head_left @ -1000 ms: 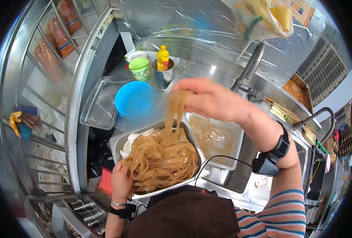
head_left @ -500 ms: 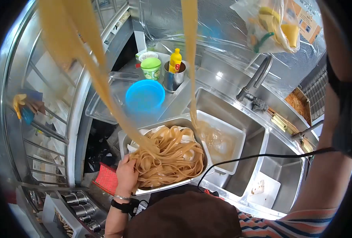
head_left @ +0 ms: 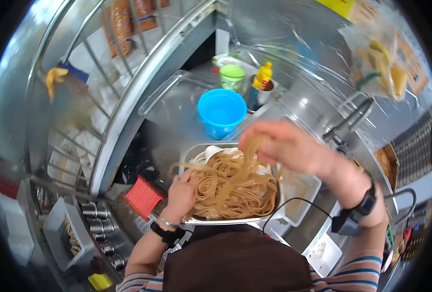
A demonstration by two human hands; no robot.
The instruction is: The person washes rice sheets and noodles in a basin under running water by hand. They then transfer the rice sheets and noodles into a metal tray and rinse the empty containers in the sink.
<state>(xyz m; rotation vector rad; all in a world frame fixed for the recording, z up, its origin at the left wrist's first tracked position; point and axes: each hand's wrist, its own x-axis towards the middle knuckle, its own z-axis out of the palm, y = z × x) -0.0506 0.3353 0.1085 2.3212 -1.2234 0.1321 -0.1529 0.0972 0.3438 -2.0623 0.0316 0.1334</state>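
Strand lifting seems in hand: noodles (head_left: 249, 156) are pinched by the right hand (head_left: 289, 147) above the metal tray (head_left: 225, 222), where more are heaped. The left hand (head_left: 181, 195) is placed at its left rim, grip unclear. A secure pinch seems needed.
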